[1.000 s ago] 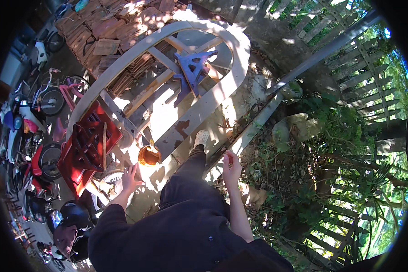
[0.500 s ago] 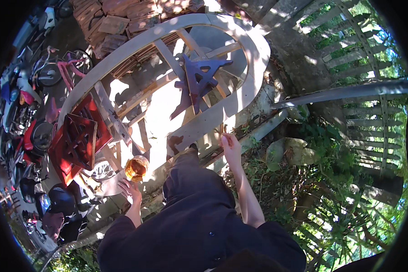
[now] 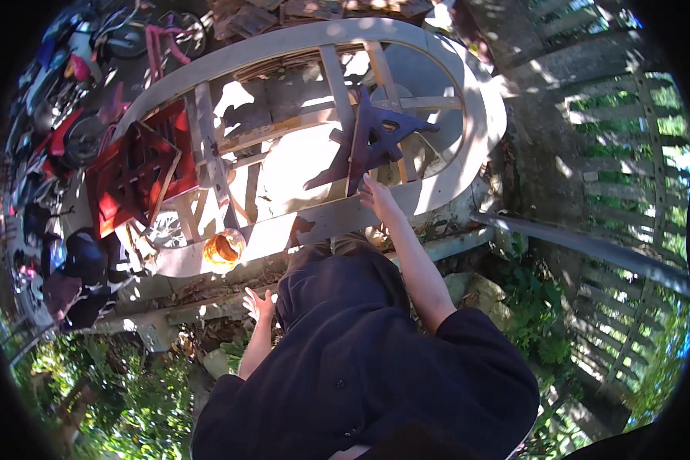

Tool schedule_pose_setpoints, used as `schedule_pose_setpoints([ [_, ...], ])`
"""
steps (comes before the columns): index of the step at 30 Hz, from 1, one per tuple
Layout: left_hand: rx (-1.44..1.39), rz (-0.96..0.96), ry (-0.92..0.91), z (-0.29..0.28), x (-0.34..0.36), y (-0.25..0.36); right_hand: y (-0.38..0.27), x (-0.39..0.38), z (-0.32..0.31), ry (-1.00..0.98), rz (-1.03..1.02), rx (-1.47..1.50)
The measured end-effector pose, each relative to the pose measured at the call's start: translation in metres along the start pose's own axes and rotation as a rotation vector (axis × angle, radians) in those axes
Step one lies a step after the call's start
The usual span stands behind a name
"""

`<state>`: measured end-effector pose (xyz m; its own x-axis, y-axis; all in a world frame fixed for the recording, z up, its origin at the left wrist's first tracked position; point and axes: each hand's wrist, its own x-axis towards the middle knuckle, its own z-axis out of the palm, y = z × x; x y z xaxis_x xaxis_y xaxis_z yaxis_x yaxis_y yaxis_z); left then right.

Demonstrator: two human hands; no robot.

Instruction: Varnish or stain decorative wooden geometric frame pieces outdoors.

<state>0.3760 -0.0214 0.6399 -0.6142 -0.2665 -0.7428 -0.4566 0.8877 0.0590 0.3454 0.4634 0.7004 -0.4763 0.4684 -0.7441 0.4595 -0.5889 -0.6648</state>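
Note:
In the head view, a long oval wooden frame with crossbars (image 3: 337, 32) lies in front of me. My right hand (image 3: 377, 198) is stretched forward with open fingers over the frame's near rail, just short of a blue triangular cut-out piece (image 3: 382, 142); whether it touches cannot be told. My left hand (image 3: 261, 305) hangs open by my leg, below the frame, holding nothing. A jar or cup of amber liquid (image 3: 224, 249) rests on the near rail at the left. Red cut-out pieces (image 3: 101, 195) are stacked on the frame's left end.
Several bicycles and motorbikes (image 3: 80, 142) crowd the left. Stacked wooden pieces (image 3: 253, 17) lie beyond the frame. A slatted fence (image 3: 621, 169) and a long rail (image 3: 583, 253) are at the right. Plants (image 3: 126, 391) and stones grow or lie around my feet and sides.
My view and body have turned, bringing me squarely to the frame's near side. My right hand has reached forward toward the blue piece; my left hand has moved back from near the amber container.

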Motion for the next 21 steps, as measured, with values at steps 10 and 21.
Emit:
schedule_pose_setpoints([
  [10, -0.635, -0.153, 0.096, 0.170, -0.029, -0.066, 0.019, 0.041, 0.009, -0.448, 0.058, 0.019],
  [21, -0.710, -0.342, 0.101, 0.226, -0.098, -0.034, -0.032, -0.008, 0.011, -0.603, 0.073, -0.025],
])
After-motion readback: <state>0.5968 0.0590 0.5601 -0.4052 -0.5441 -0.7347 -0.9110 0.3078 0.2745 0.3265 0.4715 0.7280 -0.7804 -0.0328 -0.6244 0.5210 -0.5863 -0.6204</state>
